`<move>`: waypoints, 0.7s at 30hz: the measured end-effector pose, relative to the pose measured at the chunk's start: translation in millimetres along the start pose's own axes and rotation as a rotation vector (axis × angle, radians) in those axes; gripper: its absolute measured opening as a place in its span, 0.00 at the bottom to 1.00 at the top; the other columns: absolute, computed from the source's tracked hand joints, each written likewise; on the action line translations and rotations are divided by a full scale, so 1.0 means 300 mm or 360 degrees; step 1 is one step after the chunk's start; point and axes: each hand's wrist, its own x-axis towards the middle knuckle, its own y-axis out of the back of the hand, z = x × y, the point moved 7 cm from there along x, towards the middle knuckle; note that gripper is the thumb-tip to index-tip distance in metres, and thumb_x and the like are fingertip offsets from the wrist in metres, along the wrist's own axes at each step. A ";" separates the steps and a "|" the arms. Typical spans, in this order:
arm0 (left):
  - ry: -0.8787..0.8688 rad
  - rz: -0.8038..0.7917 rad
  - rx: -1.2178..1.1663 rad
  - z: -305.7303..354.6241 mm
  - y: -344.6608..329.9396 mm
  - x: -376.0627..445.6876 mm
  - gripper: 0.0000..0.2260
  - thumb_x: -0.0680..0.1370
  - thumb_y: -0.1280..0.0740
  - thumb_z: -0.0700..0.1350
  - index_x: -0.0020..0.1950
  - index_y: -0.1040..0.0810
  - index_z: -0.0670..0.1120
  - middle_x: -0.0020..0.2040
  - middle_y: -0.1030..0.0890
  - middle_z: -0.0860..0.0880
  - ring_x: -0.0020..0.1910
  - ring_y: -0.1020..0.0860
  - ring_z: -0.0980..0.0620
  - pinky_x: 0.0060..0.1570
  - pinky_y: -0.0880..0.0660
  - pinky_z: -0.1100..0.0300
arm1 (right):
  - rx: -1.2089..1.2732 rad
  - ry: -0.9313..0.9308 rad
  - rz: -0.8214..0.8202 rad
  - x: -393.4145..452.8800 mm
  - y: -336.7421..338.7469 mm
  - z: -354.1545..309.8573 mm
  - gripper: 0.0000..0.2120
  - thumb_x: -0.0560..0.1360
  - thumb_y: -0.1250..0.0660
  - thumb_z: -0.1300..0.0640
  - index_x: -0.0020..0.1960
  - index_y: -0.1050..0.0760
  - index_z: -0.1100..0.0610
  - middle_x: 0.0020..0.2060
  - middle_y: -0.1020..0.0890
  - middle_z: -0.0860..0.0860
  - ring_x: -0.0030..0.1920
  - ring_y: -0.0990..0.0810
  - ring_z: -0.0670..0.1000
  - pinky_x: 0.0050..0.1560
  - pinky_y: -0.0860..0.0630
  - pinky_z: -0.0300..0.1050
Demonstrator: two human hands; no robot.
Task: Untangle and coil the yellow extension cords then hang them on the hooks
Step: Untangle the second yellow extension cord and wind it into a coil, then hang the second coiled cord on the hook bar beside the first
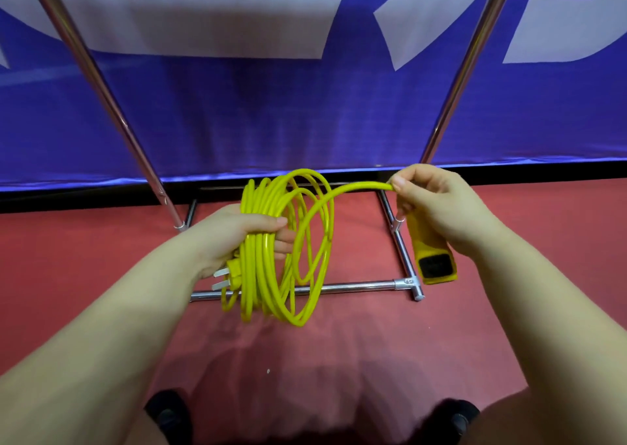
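A yellow extension cord [271,251] hangs in several loops from my left hand [237,237], whose fingers curl round the bundle. Its plug [229,276], with bare metal prongs, sticks out below my left wrist. One strand arcs up and to the right to my right hand [437,203], which pinches the cord near its end and holds the yellow socket block [432,258] against the palm, black face toward me. No hooks are in view.
A chrome rack frame stands in front of me: two slanted poles [112,105], [464,71] and a floor bar [356,288]. Behind it hangs a blue banner [305,112] with white shapes. The floor [339,360] is red. My dark shoes [166,410] show at the bottom.
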 end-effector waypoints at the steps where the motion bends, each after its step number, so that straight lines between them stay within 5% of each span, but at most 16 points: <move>1: 0.0019 0.0000 0.0020 -0.018 0.017 0.013 0.28 0.63 0.24 0.46 0.60 0.25 0.37 0.53 0.19 0.36 0.50 0.19 0.38 0.54 0.24 0.39 | 0.0010 -0.0012 -0.0088 -0.004 -0.004 0.000 0.09 0.78 0.38 0.60 0.39 0.27 0.58 0.28 0.28 0.53 0.26 0.30 0.43 0.29 0.33 0.29; 8: 0.0043 -0.0140 0.0037 -0.039 -0.043 0.024 0.21 0.70 0.28 0.46 0.60 0.24 0.37 0.54 0.19 0.36 0.50 0.18 0.39 0.49 0.21 0.46 | 0.0023 -0.0061 -0.0540 -0.037 -0.122 -0.005 0.09 0.77 0.37 0.62 0.37 0.27 0.59 0.25 0.30 0.50 0.28 0.30 0.46 0.33 0.31 0.33; 14: -0.0076 -0.0369 0.0111 0.001 -0.195 -0.040 0.06 0.71 0.35 0.42 0.42 0.22 0.40 0.33 0.17 0.46 0.29 0.19 0.53 0.30 0.21 0.61 | -0.0139 0.0139 -0.0398 -0.033 -0.165 -0.042 0.06 0.74 0.32 0.60 0.38 0.25 0.58 0.27 0.27 0.51 0.27 0.32 0.44 0.31 0.34 0.35; 18: -0.0059 -0.0357 0.0009 -0.002 -0.223 -0.059 0.09 0.68 0.27 0.43 0.37 0.25 0.40 0.29 0.22 0.46 0.26 0.22 0.51 0.30 0.23 0.59 | -0.0152 0.0237 -0.0254 -0.043 -0.141 -0.057 0.06 0.71 0.28 0.57 0.39 0.25 0.53 0.28 0.25 0.51 0.32 0.28 0.50 0.38 0.30 0.46; 21: -0.0080 -0.0373 -0.0056 0.006 -0.232 -0.084 0.07 0.67 0.30 0.45 0.35 0.25 0.42 0.28 0.24 0.47 0.25 0.24 0.51 0.32 0.23 0.57 | -0.0122 0.0241 -0.0304 -0.078 -0.130 -0.069 0.12 0.66 0.24 0.58 0.43 0.27 0.52 0.29 0.28 0.46 0.32 0.30 0.46 0.37 0.32 0.41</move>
